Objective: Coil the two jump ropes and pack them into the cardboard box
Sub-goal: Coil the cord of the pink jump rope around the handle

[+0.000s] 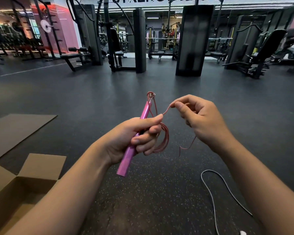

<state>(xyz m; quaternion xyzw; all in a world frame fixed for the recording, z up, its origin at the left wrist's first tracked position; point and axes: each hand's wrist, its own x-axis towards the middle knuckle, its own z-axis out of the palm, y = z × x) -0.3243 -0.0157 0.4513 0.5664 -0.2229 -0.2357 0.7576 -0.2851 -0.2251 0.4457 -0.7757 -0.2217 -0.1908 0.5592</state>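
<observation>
Coiling the pink jump rope (163,138): my left hand (134,138) grips its pink handles (134,141), long axis tilted away, loops hanging just right of them. My right hand (199,119), right of the handles, pinches the cord's free run. Cardboard box (15,189) sits open, low-left of the handles, nearer my left hand. White rope (215,197) lies on the floor low-right; open floor between.

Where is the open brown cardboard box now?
In the head view, the open brown cardboard box stands on the dark floor at the lower left, beside the left forearm.
</observation>
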